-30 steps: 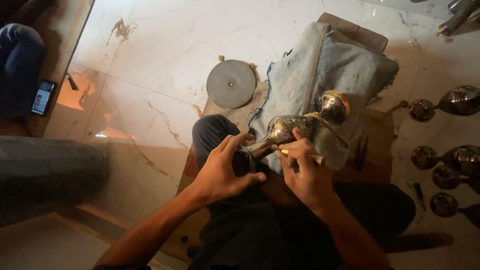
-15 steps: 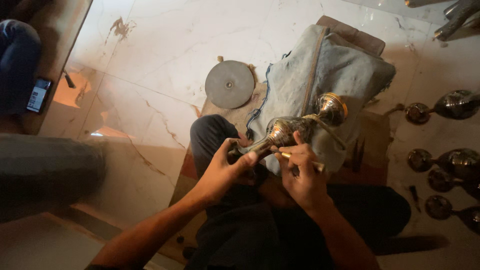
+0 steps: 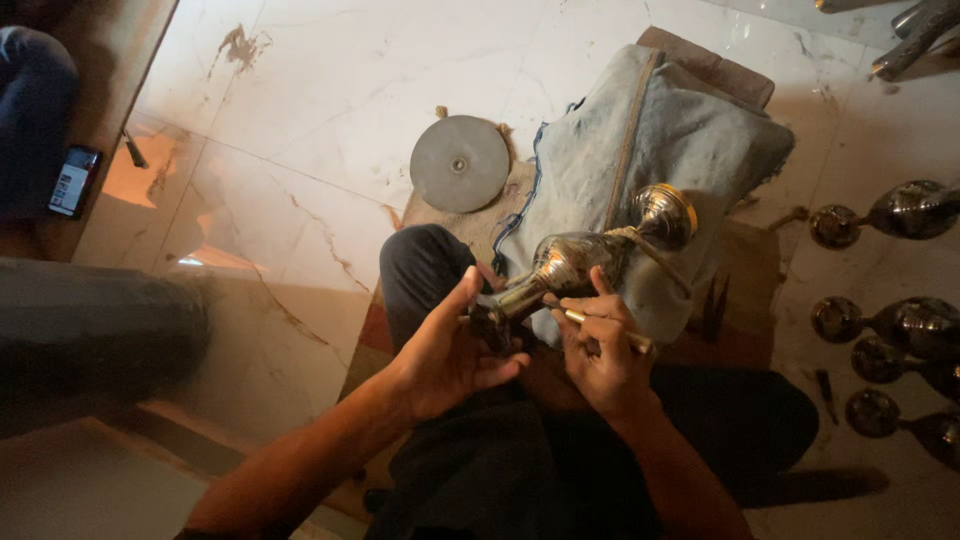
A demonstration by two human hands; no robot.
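My left hand [image 3: 445,350] cups the narrow end of the brass vase [image 3: 580,258], which lies across my knee onto the cloth [image 3: 690,140] beyond. My right hand [image 3: 600,345] pinches a thin tool [image 3: 600,327] against it. Best keep the vase braced and strokes short.

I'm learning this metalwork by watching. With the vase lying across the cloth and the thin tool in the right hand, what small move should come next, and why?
Probably bring the thin tool tip onto the brass vase body. The right hand holds it just below the vase, and the left hand steadies the narrow end, with the vase propped on the folded cloth.
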